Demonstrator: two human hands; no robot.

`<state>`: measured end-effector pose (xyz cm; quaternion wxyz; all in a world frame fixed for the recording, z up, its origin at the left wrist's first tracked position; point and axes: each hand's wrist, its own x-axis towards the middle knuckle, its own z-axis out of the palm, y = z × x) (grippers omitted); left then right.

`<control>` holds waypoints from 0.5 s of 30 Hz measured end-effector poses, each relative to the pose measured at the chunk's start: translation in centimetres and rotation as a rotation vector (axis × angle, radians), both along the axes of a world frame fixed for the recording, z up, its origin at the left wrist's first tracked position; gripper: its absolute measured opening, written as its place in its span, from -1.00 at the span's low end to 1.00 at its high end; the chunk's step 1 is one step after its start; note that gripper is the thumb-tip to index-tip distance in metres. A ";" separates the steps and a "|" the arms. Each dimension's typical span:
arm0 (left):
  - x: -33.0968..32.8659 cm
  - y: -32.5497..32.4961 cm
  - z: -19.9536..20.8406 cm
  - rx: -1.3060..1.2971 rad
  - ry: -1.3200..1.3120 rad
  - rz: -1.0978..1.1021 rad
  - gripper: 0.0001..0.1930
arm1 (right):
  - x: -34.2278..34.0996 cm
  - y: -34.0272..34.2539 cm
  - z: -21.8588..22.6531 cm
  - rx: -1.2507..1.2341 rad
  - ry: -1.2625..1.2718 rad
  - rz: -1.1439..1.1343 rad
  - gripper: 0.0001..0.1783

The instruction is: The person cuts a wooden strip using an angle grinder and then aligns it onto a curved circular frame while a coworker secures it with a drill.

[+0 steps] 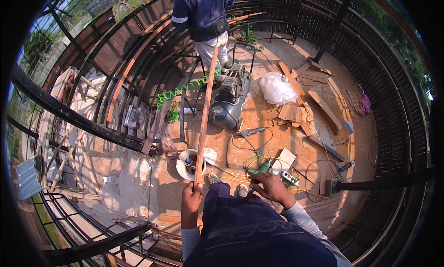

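Note:
My left hand [190,198] is closed round the near end of a long, narrow wooden strip [206,112]. From there the strip rises forward past an air compressor [230,93], and its far end shows in front of another person [203,17], whose hands are hidden. My right hand [272,188] is at my waist with fingers curled; what it holds, if anything, is not clear. Just beyond it, a green power tool [265,167] appears at floor level. A white bucket [184,164] with small items inside stands by my left foot, beneath the strip.
An angle grinder [249,132] and tangled cords lie on the floor. To the right are wood offcuts [289,113] and a white plastic bag [278,88]. A green coiled hose [178,92] hangs left of the compressor. Dark metal beams [69,108] cross the left side; a curved slatted wall [370,58] encloses the right.

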<state>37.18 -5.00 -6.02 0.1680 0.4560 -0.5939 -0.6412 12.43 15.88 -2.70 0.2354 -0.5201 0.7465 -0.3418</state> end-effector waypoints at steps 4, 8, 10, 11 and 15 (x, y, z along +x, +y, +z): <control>1.7 -2.4 -0.3 0.038 0.047 0.080 -0.77 | -1.6 -6.3 -0.5 -0.022 0.070 0.150 -0.67; 3.7 -6.5 0.4 0.058 0.047 0.139 -0.79 | -1.7 -14.1 0.5 -0.028 0.076 0.252 -0.68; 4.4 -8.7 0.6 0.045 0.037 0.195 -0.78 | -1.3 -18.0 0.4 -0.086 0.076 0.311 -0.67; 4.9 -9.7 0.7 0.042 0.031 0.227 -0.77 | -1.0 -20.0 0.6 -0.113 0.073 0.344 -0.66; 7.6 -12.5 0.9 -0.142 -0.069 0.233 -0.75 | 1.8 -26.7 2.4 -0.095 0.048 0.518 -0.64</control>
